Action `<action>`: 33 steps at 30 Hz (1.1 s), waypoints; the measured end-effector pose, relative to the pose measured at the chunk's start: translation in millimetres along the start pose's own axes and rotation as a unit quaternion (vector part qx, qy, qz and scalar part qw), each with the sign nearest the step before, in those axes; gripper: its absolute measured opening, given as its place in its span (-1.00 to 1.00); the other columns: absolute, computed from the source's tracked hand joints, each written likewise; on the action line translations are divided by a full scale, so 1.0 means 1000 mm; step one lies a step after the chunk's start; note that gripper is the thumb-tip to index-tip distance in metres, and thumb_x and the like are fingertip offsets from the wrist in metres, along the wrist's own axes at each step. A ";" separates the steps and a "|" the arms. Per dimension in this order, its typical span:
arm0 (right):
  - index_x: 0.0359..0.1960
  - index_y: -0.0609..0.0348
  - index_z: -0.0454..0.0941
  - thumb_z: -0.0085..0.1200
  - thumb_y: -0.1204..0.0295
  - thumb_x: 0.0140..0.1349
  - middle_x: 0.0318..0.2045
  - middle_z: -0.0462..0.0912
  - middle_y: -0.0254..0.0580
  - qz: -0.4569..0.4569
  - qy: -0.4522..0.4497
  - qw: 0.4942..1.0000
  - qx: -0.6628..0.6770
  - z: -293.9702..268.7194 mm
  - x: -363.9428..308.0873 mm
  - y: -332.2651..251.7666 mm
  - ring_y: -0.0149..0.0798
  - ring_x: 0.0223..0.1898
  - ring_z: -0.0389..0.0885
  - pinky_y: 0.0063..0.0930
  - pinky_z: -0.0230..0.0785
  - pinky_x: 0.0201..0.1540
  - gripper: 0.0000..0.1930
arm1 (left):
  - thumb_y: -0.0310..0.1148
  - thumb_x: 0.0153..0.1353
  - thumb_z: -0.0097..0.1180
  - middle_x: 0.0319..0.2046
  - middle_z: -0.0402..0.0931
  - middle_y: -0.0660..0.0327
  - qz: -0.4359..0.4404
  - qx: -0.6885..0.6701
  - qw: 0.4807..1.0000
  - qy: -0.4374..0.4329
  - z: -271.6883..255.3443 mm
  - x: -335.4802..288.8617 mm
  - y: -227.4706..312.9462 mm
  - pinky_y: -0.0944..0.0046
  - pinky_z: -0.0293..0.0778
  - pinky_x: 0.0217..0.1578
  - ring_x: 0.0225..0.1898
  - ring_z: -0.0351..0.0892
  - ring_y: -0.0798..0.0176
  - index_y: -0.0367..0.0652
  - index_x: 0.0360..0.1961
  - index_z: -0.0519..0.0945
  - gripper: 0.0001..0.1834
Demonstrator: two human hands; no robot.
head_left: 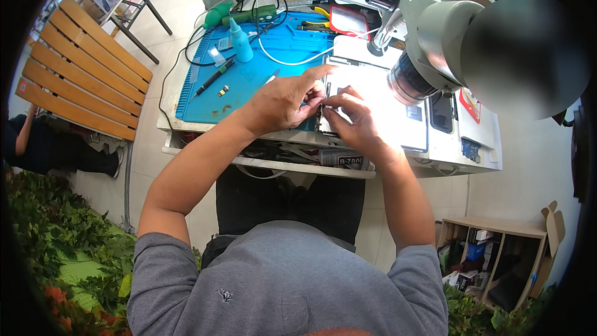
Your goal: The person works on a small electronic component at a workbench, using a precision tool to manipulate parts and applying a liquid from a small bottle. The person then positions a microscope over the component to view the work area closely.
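A: Position of the work?

B: A flat panel [398, 129] lies on the white surface [169, 123], at the right side of the blue mat [258, 74]. The microscope [429, 43] overhangs it, presumably to keep magnification close by. Glare washes out most of the panel's face.

A: State of the hands?

B: Left hand [297, 101]: fingers curled in at the panel's left edge, probably steadying it. Right hand [354, 117]: arched over the same edge, thumb and fingers drawn together, apparently for fine control. The fingertips nearly meet; cannot tell whether either pinches a small part.

A: Reason for the other placements?

B: The pen-shaped tool [214, 79] and pale blue bottle [240, 42] rest left of the hands, likely for easy reach with the middle kept free. The green bulb [217, 15] sits farther back, perhaps needed less.

A: Counts?

B: Hands, two. Panel, one. Microscope, one. Mat, one. Pale blue bottle, one, upright. Pen-shaped tool, one, lying slantwise. Green bulb, one. Dark phone-like slab [442, 112], one, right of the panel. Cables at the back: several, too tangled to number.
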State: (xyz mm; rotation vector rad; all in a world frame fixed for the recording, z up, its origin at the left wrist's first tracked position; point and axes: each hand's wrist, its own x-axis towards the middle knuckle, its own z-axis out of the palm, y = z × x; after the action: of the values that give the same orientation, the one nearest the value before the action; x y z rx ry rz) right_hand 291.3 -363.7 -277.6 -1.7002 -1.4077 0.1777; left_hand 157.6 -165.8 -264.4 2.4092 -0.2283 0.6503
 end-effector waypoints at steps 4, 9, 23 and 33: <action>-0.12 0.09 0.84 0.42 0.44 0.36 -0.25 0.69 -0.25 -0.058 0.035 0.992 -0.102 -0.007 -0.003 -0.016 -0.17 -0.28 0.72 -0.30 0.55 -0.20 -0.89 | -0.64 0.32 0.40 -0.26 0.76 0.17 -0.026 -0.026 0.999 0.004 0.002 0.000 0.004 0.21 0.70 -0.18 -0.27 0.81 0.14 -0.07 0.62 0.28 -0.11; -0.13 0.02 0.83 0.47 0.41 0.30 -0.25 0.63 -0.31 -0.105 0.046 0.980 -0.165 -0.009 -0.005 -0.021 -0.18 -0.29 0.67 -0.25 0.52 -0.24 -0.86 | -0.68 0.37 0.34 -0.24 0.69 0.23 -0.064 -0.101 0.993 0.010 0.007 -0.003 -0.002 0.29 0.64 -0.10 -0.22 0.72 0.34 -0.06 0.63 0.24 -0.12; -0.08 0.01 0.82 0.45 0.42 0.31 -0.14 0.65 -0.30 -0.128 0.041 0.974 -0.182 -0.013 -0.006 -0.022 -0.16 -0.19 0.67 -0.24 0.53 -0.17 -0.83 | -0.70 0.45 0.26 -0.20 0.65 0.21 -0.195 -0.249 0.949 0.015 0.011 0.005 0.001 0.41 0.56 -0.16 -0.20 0.63 0.47 -0.13 0.54 0.22 -0.26; -0.07 0.02 0.82 0.44 0.42 0.32 -0.11 0.65 -0.29 -0.108 0.029 0.978 -0.175 -0.015 -0.007 -0.023 -0.14 -0.15 0.67 -0.23 0.54 -0.15 -0.83 | -0.68 0.46 0.23 -0.18 0.65 0.19 -0.230 -0.272 0.932 0.064 0.020 0.003 0.002 0.42 0.58 -0.13 -0.20 0.65 0.45 -0.22 0.44 0.25 -0.37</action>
State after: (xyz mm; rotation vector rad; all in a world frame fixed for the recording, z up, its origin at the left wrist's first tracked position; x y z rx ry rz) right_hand 281.1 -378.7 -255.4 -1.7963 -1.6397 -0.2539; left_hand 167.0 -179.3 -275.5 1.7853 0.1905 0.4475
